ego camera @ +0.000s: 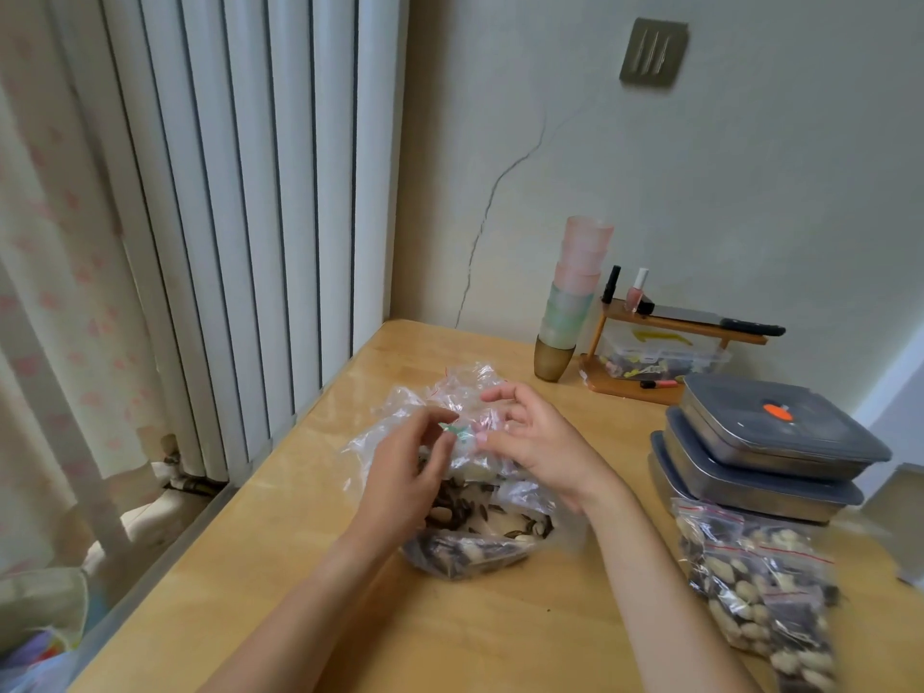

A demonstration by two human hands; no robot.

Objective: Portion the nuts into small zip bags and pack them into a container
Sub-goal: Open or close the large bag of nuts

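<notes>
Step in hand: portioning, judged from the hands working at the mouth of the big nut bag (pixel 475 537) with some small zip bags already filled.
Left hand (pixel 405 472): fingers curled over the crumpled clear plastic (pixel 450 392) at the top of the big bag, thumb and forefinger seemingly pinching something small and green (pixel 452 428); what it is cannot be made out.
Right hand (pixel 535 437): just beside the left, thumb and fingers bent and touching the same plastic; whether it truly grips a fold is blurred, so I cannot tell.
Nuts: a loose mix of pale and dark pieces lies in the big bag at mid-bench (pixel 300 567), under and in front of the hands.
Filled zip bags (pixel 760 587): a small pile with red seal lines near the right edge of the bench, at the foot of the containers.
Containers (pixel 770 447): three lidded metal boxes stacked at the right, all closed.
Next move, as a judgement: separate one empty small bag from the plastic, open its seal with both hands, then scoop nuts in; thin film clings, so a firm two-sided pinch is called for.
Packing: not yet begun.
</notes>
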